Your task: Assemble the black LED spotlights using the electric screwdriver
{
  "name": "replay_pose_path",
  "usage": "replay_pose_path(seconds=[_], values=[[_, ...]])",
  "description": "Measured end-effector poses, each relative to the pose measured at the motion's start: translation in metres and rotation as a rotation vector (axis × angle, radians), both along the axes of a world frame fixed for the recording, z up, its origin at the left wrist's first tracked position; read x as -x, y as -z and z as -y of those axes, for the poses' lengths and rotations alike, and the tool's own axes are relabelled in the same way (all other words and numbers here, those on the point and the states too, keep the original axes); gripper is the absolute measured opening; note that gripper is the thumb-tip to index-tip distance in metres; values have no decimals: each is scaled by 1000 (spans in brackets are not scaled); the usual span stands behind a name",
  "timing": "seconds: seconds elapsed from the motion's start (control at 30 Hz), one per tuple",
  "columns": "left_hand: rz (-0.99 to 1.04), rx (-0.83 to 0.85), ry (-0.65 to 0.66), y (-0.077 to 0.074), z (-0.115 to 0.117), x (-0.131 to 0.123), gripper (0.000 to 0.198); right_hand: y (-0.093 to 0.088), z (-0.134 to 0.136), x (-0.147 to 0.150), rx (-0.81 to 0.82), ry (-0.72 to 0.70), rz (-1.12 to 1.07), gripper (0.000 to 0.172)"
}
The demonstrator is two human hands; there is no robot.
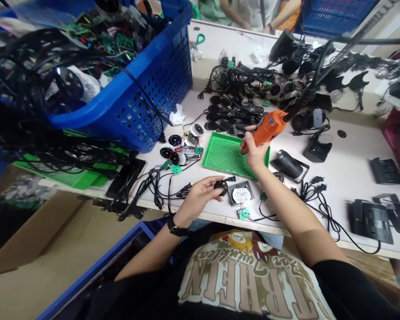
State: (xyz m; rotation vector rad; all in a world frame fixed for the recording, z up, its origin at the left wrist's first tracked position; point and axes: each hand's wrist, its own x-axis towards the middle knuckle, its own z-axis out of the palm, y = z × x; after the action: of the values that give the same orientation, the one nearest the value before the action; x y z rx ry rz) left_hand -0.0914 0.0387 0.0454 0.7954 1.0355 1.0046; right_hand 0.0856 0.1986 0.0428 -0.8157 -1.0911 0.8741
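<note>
My right hand (255, 151) is wrapped round an orange electric screwdriver (269, 128), its tip pointing down over the green perforated tray (216, 165). Small screws appear to lie in that tray. Between the fingers of my left hand (205, 193) is a round black slotted disc (222, 187), held above the table's front edge. Just right of it sits a square black housing (231, 195) with a white round part (242, 194) inside. Wires run from there to a small green circuit board (244, 214) in front.
A blue basket (120, 104) heaped with cables and boards stands at left. Loose discs and circuit boards (176, 169) lie beside the tray. Black cylindrical housings (288, 165) and cables (323, 213) cover the right side. Across the table are other people's arms (285, 15).
</note>
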Motion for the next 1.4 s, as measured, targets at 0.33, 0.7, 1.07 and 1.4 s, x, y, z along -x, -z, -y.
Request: replay_pose_path(seconds=[0.33,0.7,1.07,1.4], values=[[-146,-9,29,7,19,-9,46,16,-5,1,-9,29,-6,49],[-298,-146,-13,11,25,-12,48,18,-3,3,-6,1,-9,50],[-730,-644,131,-5,18,-28,59,-39,38,-16,-150,241,-53,42],[-958,-791,189,5,9,-65,50,-83,138,-45,-108,234,-133,24]])
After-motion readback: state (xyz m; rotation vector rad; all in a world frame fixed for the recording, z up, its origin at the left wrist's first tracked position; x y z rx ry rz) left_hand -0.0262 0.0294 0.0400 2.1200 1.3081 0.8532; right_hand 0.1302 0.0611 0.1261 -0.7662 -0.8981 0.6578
